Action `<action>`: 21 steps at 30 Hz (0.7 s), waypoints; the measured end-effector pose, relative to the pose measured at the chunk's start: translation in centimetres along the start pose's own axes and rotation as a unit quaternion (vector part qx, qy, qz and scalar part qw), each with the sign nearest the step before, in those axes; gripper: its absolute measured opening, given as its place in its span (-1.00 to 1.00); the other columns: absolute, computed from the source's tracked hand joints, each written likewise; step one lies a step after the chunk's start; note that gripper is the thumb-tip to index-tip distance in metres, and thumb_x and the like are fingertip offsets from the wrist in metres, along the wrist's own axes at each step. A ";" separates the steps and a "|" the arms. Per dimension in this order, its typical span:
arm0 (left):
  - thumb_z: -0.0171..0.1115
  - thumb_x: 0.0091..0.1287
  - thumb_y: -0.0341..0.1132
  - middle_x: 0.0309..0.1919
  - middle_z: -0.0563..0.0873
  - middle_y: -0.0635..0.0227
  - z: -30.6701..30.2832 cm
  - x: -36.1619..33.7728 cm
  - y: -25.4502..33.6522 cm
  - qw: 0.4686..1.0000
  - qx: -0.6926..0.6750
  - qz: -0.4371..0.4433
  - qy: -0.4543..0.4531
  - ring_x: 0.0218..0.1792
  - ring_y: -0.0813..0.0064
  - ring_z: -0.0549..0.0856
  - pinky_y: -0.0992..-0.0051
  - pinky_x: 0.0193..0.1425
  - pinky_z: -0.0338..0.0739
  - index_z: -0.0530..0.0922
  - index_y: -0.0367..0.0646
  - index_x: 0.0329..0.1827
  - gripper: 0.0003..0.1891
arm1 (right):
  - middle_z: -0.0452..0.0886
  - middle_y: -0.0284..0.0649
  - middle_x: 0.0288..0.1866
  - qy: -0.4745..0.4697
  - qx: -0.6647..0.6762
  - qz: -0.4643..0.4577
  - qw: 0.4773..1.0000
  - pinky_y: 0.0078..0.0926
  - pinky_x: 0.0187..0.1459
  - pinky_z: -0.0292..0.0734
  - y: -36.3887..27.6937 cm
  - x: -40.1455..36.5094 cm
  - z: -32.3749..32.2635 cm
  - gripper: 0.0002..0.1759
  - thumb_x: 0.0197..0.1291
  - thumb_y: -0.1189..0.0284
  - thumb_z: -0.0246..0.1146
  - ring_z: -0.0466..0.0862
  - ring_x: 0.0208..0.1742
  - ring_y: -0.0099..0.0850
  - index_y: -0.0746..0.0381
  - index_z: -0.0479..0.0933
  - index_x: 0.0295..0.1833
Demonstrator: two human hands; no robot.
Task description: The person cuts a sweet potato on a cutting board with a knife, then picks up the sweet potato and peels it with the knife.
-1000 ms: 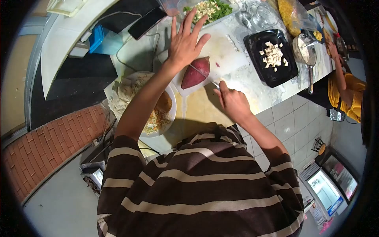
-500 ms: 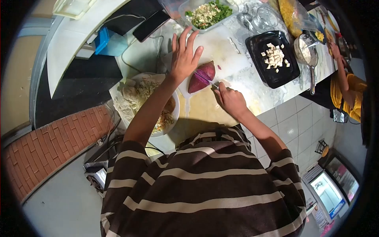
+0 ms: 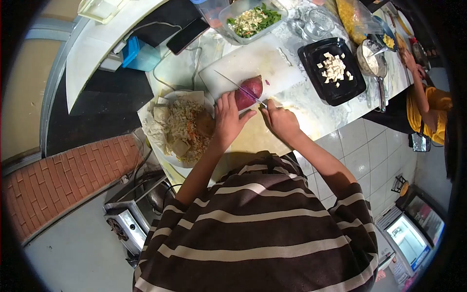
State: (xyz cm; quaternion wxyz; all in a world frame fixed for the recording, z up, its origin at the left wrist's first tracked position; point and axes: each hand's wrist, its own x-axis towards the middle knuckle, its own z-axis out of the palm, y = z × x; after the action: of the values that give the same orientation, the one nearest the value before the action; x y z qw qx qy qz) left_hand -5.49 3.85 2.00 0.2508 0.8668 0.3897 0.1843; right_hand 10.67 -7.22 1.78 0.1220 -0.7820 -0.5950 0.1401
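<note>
A purple sweet potato [image 3: 253,85] with reddish skin lies at the near edge of the white cutting board [image 3: 221,73]. Its vivid purple flesh shows along a cut. My right hand [image 3: 282,121] is closed round the handle of a knife [image 3: 228,79], whose blade points away to the upper left across the sweet potato at the cut. With fingers together and thumb apart, my left hand [image 3: 227,117] holds the near left part of the sweet potato. The fingertips partly cover that part.
Left of the board stands a plate with noodles and vegetables [image 3: 182,121]. Beyond it are a phone [image 3: 188,36] and a container of chopped greens [image 3: 253,22]. To the right sit a black tray of white cubes [image 3: 335,92] and a bowl [image 3: 372,58]. A co-worker's arm [image 3: 421,90] is far right.
My left hand has come down from the far side of the board onto the sweet potato. The knife blade now lies across it, and the halves look closer together.
</note>
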 end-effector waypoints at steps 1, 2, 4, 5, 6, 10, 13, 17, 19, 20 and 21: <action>0.29 0.36 -0.09 0.15 0.43 -0.04 0.0 -0.3 -0.1 0.999 0.033 0.012 -0.030 0.14 -0.07 0.44 0.04 0.26 0.31 0.24 -0.38 0.38 -0.30 | 0.60 0.05 -0.65 0.002 0.001 0.001 1.000 -0.13 -0.56 0.62 0.0 0.0 0.2 -0.61 0.46 0.13 0.08 0.70 -0.57 -0.01 0.30 0.41 -0.05; 0.29 0.36 -0.09 0.15 0.43 -0.04 0.2 -0.4 -0.2 0.999 0.031 0.011 -0.030 0.14 -0.07 0.44 0.04 0.26 0.31 0.24 -0.38 0.38 -0.30 | 0.60 0.04 -0.65 0.006 0.000 0.002 1.000 -0.14 -0.57 0.61 0.0 0.0 0.2 -0.61 0.45 0.13 0.08 0.70 -0.58 -0.02 0.30 0.41 -0.05; 0.29 0.31 -0.01 0.14 0.42 0.00 0.7 -0.3 -0.3 0.998 0.064 0.001 -0.012 0.13 0.00 0.46 0.07 0.21 0.34 0.28 -0.37 0.35 -0.28 | 0.60 0.04 -0.65 0.010 -0.003 0.003 1.000 -0.15 -0.58 0.61 -0.2 0.0 0.4 -0.61 0.45 0.14 0.09 0.70 -0.59 -0.03 0.30 0.40 -0.06; 0.29 0.31 -0.01 0.14 0.42 0.00 0.8 -0.3 -0.3 0.998 0.062 0.002 -0.012 0.13 0.00 0.46 0.07 0.21 0.34 0.28 -0.37 0.35 -0.28 | 0.60 0.04 -0.66 0.016 -0.005 0.006 1.000 -0.16 -0.59 0.61 -0.3 0.0 0.4 -0.62 0.44 0.14 0.10 0.70 -0.60 -0.04 0.30 0.40 -0.07; 0.29 0.31 -0.03 0.13 0.42 0.00 0.9 -0.2 -0.2 0.998 0.056 0.001 -0.008 0.12 -0.01 0.46 0.07 0.21 0.34 0.28 -0.37 0.34 -0.29 | 0.60 0.04 -0.66 0.016 -0.007 0.008 1.000 -0.16 -0.59 0.61 -0.3 0.1 0.3 -0.62 0.44 0.14 0.10 0.70 -0.60 -0.04 0.30 0.40 -0.07; 0.33 0.29 -0.11 0.13 0.42 -0.01 0.9 0.0 -0.2 1.000 0.029 -0.003 -0.010 0.14 -0.03 0.46 0.08 0.21 0.34 0.28 -0.38 0.32 -0.31 | 0.63 0.06 -0.60 0.003 -0.007 0.030 1.000 -0.15 -0.55 0.63 -1.1 1.1 0.9 -0.61 0.44 0.13 0.09 0.72 -0.55 -0.02 0.30 0.39 -0.10; 0.34 0.30 -0.14 0.12 0.42 -0.03 1.1 -0.7 0.2 1.000 0.016 -0.015 -0.014 0.17 -0.05 0.45 0.08 0.22 0.34 0.27 -0.38 0.33 -0.32 | 0.65 0.12 -0.52 -0.016 0.011 0.054 0.998 -0.11 -0.48 0.65 -1.7 1.6 0.8 -0.60 0.45 0.13 0.07 0.73 -0.47 0.03 0.31 0.38 -0.09; 0.30 0.35 -0.19 0.11 0.40 -0.07 0.8 -0.2 -0.6 0.999 -0.036 -0.031 -0.026 0.18 -0.11 0.43 0.06 0.28 0.31 0.24 -0.36 0.34 -0.36 | 0.65 0.20 -0.46 -0.056 0.066 0.061 0.994 0.01 -0.35 0.64 -1.5 2.1 0.0 -0.59 0.47 0.13 0.03 0.71 -0.40 0.14 0.33 0.38 -0.05; 0.30 0.36 -0.16 0.06 0.42 -0.09 0.8 0.0 -1.2 0.987 -0.147 -0.061 0.036 0.11 -0.19 0.45 0.05 0.21 0.38 0.23 -0.42 0.32 -0.35 | 0.64 0.21 -0.47 -0.046 0.082 0.051 0.994 0.04 -0.34 0.63 -1.1 2.0 -0.3 -0.58 0.47 0.13 0.03 0.69 -0.41 0.17 0.34 0.39 -0.04; 0.30 0.39 -0.14 0.13 0.44 -0.06 0.5 0.0 -1.9 0.983 -0.161 -0.087 0.028 0.18 -0.09 0.49 0.13 0.28 0.38 0.20 -0.41 0.35 -0.32 | 0.63 0.23 -0.48 -0.043 0.103 0.043 0.993 0.06 -0.33 0.61 -0.9 1.8 -0.4 -0.58 0.48 0.13 0.02 0.68 -0.41 0.21 0.35 0.39 -0.02; 0.30 0.39 -0.14 0.13 0.44 -0.06 0.6 -0.1 -2.4 0.982 -0.162 -0.087 0.033 0.18 -0.09 0.49 0.13 0.28 0.38 0.20 -0.41 0.35 -0.32 | 0.63 0.23 -0.48 -0.042 0.100 0.038 0.993 0.06 -0.33 0.61 -0.9 1.6 -0.6 -0.58 0.48 0.13 0.02 0.68 -0.41 0.21 0.35 0.39 -0.02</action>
State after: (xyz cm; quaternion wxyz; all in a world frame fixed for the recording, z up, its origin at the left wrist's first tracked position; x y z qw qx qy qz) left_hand -6.64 4.98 0.13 0.3899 0.7708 0.4369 0.2509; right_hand 10.52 -5.49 2.51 0.1693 -0.7815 -0.5521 0.2361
